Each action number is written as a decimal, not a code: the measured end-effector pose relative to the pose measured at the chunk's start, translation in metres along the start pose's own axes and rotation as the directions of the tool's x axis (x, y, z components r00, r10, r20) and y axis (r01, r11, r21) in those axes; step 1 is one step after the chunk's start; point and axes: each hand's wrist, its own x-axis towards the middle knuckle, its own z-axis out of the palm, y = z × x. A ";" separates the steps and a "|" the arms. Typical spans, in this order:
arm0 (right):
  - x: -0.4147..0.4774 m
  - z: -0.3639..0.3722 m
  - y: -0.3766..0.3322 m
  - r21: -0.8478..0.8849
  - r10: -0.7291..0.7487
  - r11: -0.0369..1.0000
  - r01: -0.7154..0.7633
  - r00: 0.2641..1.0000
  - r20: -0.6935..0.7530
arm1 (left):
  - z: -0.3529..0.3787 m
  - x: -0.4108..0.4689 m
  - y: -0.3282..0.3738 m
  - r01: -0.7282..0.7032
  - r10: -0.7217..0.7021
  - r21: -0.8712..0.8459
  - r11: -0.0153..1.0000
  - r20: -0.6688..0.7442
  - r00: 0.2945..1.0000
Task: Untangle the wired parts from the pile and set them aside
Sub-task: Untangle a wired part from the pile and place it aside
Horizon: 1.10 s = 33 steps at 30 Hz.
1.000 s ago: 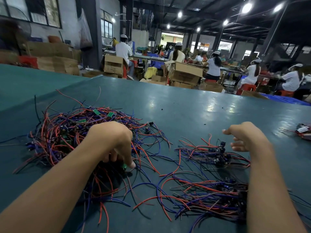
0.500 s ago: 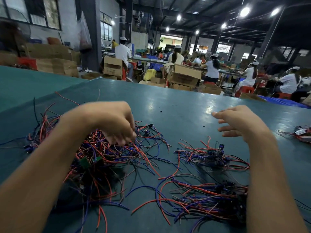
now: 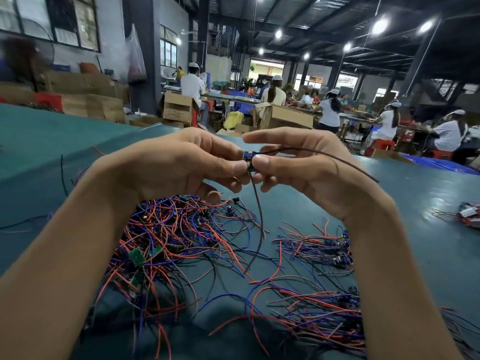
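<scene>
At frame centre, both hands, left (image 3: 181,162) and right (image 3: 298,165), are pinching one small wired part (image 3: 250,157); its wires are dangling over the pile (image 3: 181,245) on the bench (image 3: 285,203).

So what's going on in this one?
A person at a teal table is sorting wired parts. The left hand and right hand together pinch one small dark wired part above the table, its thin dark wires trailing down and off to the right. The tangled pile of red, blue and black wires lies below on the left; looser bundles of the same wired parts lie on the right.
</scene>
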 end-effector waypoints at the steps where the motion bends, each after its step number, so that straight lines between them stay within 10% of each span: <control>1: 0.001 0.000 0.002 0.016 0.001 1.000 -0.001 1.000 -0.016 | 0.000 0.000 -0.001 0.000 0.000 -0.005 1.000 0.012 1.000; 7: 0.002 -0.006 0.006 -0.085 0.070 0.994 -0.073 0.996 -0.047 | 0.000 0.004 -0.002 0.073 -0.067 0.056 0.996 -0.107 0.992; 10: -0.004 -0.033 0.009 -0.231 0.178 0.943 -0.241 0.948 -0.262 | -0.023 0.000 -0.005 0.268 -0.134 0.388 0.882 -0.339 0.931; 14: -0.028 -0.099 0.039 -0.314 0.463 0.662 -0.680 0.701 -0.542 | -0.063 -0.003 -0.038 0.571 -0.014 0.627 0.529 -0.667 0.745; 20: -0.073 -0.130 0.100 -0.058 0.740 0.340 -0.938 0.306 -0.599 | -0.082 0.002 -0.085 0.730 -0.100 0.491 0.475 -0.795 0.599; 33: -0.050 -0.114 0.041 -0.330 0.567 0.416 -0.847 0.526 -0.634 | -0.063 0.012 -0.113 0.710 0.144 0.568 0.416 -0.812 0.565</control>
